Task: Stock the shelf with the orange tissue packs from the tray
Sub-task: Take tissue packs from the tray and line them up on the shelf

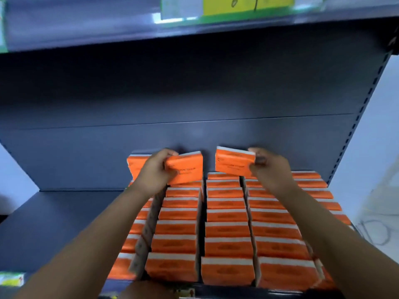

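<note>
My left hand (154, 172) grips an orange tissue pack (189, 169) by its left end, tilted, above the back of the rows. My right hand (268, 167) grips a second orange tissue pack (232, 164) by its right end, level with the first and a small gap apart. Below them, several rows of orange tissue packs (226, 229) stand upright on the dark grey shelf (54, 223), filling its right half from front to back. The tray is not in view.
The shelf's grey back panel (172, 93) rises behind the packs. An upper shelf edge (108, 33) carries a yellow price label (248, 4). A perforated upright (364, 104) bounds the right side. Bare shelf surface lies left of the rows.
</note>
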### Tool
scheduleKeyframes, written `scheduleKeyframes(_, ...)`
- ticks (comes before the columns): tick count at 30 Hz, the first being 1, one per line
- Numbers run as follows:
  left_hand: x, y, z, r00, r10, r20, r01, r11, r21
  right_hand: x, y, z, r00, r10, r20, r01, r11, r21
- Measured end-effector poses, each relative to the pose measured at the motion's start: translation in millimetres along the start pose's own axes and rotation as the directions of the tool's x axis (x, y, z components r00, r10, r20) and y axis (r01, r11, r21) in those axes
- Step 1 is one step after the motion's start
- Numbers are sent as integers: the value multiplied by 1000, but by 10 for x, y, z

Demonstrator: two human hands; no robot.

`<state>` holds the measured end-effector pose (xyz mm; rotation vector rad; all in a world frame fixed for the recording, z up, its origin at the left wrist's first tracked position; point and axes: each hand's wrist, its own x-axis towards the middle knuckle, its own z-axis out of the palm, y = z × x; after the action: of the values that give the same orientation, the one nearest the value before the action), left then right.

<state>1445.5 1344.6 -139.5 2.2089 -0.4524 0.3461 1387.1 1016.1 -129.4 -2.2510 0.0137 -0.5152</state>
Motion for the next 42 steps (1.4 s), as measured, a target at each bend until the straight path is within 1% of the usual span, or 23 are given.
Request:
scheduleKeyframes(2,146,-74,97,999,37,18,-38,996,86,77,59,76,1000,15,-6,-15,1000,-17)
scheduleKeyframes(4,242,-107,174,996,82,43,-90,970,227,159,102,140,1000,28,-5,-28,999,-41)
scheduleKeyframes(5,275,-115,207,992,116,53,-127,934,335,209,116,175,1000,29,3,-29,998,-48)
scheduleKeyframes(7,301,-134,246,982,174,79,-189,827,529,292,129,257,999,34,35,-32,998,-61)
scheduleKeyframes(9,330,-157,258,975,202,92,-214,747,630,352,142,339,998,31,62,-26,996,-80)
scheduleKeyframes(10,344,-176,267,975,200,97,-214,725,654,372,149,378,997,20,69,-13,995,-95)
scheduleKeyframes(12,361,-201,274,981,166,101,-190,726,661,383,147,440,996,8,84,1,994,-107)
scheduleKeyframes(15,377,-157,269,985,141,96,-170,765,621,388,159,509,996,6,91,5,992,-126)
scheduleKeyframes(19,421,-68,298,985,135,105,-171,791,588,371,179,535,999,20,50,-6,963,-268)
scheduleKeyframes(23,415,-101,330,987,122,107,-162,796,583,341,144,521,998,9,59,10,946,-323)
scheduleKeyframes(25,400,-140,339,985,144,94,-172,789,590,329,125,535,998,-9,68,33,932,-360)
scheduleKeyframes(27,393,-163,358,983,165,84,-182,782,596,327,133,544,997,-61,43,73,904,-421)
scheduleKeyframes(29,381,-167,373,984,157,83,-175,776,606,298,119,547,991,-130,16,122,867,-483)
scheduleKeyframes(33,334,-123,397,987,145,74,-158,757,633,207,106,611,958,-285,36,250,765,-593)
scheduleKeyframes(36,264,-10,415,991,133,31,-120,740,662,120,58,697,938,-343,53,306,744,-594)
scheduleKeyframes(39,140,123,418,995,100,-22,-55,702,711,31,-109,793,935,-352,39,317,781,-537)
scheduleKeyframes(42,-74,172,331,992,74,-102,21,699,714,-39,-384,923,941,-332,60,320,822,-472)
